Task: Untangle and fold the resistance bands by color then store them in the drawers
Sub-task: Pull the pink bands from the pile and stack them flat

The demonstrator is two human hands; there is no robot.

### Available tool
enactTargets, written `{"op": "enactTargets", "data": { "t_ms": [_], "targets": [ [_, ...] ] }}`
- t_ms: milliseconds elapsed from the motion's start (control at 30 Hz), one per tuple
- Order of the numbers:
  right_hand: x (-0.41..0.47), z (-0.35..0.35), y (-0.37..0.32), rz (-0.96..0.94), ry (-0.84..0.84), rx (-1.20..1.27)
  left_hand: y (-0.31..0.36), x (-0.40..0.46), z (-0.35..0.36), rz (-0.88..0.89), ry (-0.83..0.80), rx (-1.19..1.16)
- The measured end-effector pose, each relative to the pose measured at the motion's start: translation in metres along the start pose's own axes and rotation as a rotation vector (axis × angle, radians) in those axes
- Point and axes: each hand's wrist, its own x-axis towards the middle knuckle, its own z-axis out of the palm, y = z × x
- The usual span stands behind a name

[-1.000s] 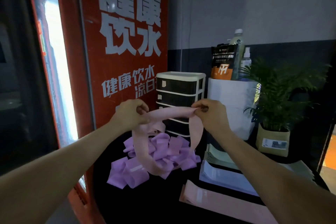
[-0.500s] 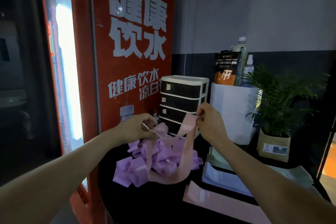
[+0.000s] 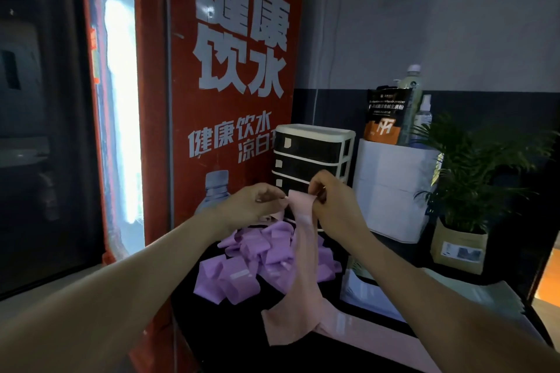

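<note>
We've got the pink band (image 3: 303, 254) up in front of the drawer unit (image 3: 315, 157), top edge pinched by both hands: left hand (image 3: 254, 206) nipping it w/ thumb & fingers just left of the fold, right hand (image 3: 336, 206) curled on it from the other side, hands nearly touching. Rest of the band hangs limp down over the purple pile (image 3: 260, 263), which sits right in front of the drawers. Looks thin, soft, light, prob stretchy & a bit clingy, so we'd grip flat at the ends, not bunch it. A second pink band (image 3: 339, 327) lies nearer us than the pile; the hanging tail could snag it or the purples. White box (image 3: 391, 188) & plant (image 3: 478, 166) sit right of the drawers, red sign (image 3: 230, 70) left; drawers look closed, so storing needs a free hand
</note>
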Motion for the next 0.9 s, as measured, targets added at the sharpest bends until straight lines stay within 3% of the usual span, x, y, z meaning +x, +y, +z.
{"op": "enactTargets", "data": {
  "t_ms": [133, 300, 467, 533, 667, 900],
  "targets": [
    [0.0, 0.0, -0.003, -0.038, -0.031, -0.007, -0.004, 0.003, 0.013, 0.023, -0.005, -0.154],
    [-0.004, -0.007, 0.004, 0.011, -0.187, 0.04, -0.003, 0.008, 0.01, 0.045, 0.125, -0.185],
    [0.002, -0.01, 0.002, 0.263, -0.161, 0.413, -0.002, 0.009, 0.005, 0.092, 0.226, -0.099],
    [0.003, -0.009, -0.002, 0.321, -0.137, 0.49, 0.0, 0.007, 0.005, 0.102, 0.222, -0.063],
    [0.004, 0.0, -0.005, 0.253, -0.12, 0.351, 0.004, 0.002, 0.005, 0.095, 0.177, -0.003],
    [0.007, -0.001, -0.015, 0.264, -0.083, 0.388, 0.014, -0.009, -0.007, 0.097, -0.026, -0.017]
  ]
}}
